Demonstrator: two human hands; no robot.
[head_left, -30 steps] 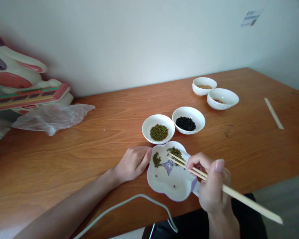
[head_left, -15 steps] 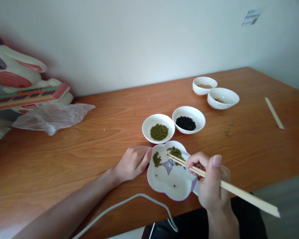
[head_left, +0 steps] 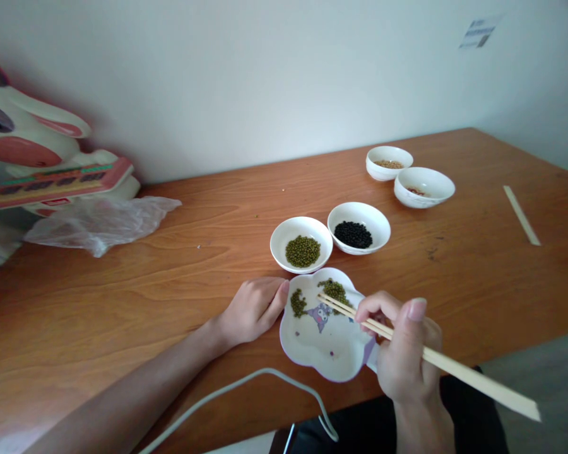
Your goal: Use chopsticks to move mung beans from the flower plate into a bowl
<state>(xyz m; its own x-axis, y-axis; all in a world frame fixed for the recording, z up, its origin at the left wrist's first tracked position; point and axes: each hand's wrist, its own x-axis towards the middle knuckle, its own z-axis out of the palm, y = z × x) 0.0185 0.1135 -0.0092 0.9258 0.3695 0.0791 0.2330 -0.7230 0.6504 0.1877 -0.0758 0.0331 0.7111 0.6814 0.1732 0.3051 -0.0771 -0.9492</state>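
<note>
A white flower-shaped plate (head_left: 307, 347) with a purple rim and a cartoon figure lies in front of me. Two heaps of green mung beans (head_left: 335, 291) rest on its far part. My left hand (head_left: 254, 309) is closed at the plate's left edge, thumb tip on the rim; its other fingers are mostly hidden. In my right hand (head_left: 404, 343) is a pair of wooden chopsticks (head_left: 473, 378), their tips low beside the right heap. I cannot make out a bean between the tips. Just beyond the plate stands a white bowl (head_left: 278, 246) of mung beans.
Touching the mung-bean bowl is a bowl of black beans (head_left: 382, 228). Two more bowls (head_left: 438, 183) stand farther back right. A wooden strip (head_left: 520, 214) lies far right. A plastic bag (head_left: 104, 224) and a toy (head_left: 66, 183) are left; a white cable (head_left: 227, 388) curves in front.
The rear end of the chopsticks has dipped slightly down and right with my right hand. Their tips stay at about the same spot, and my left hand has not moved.
</note>
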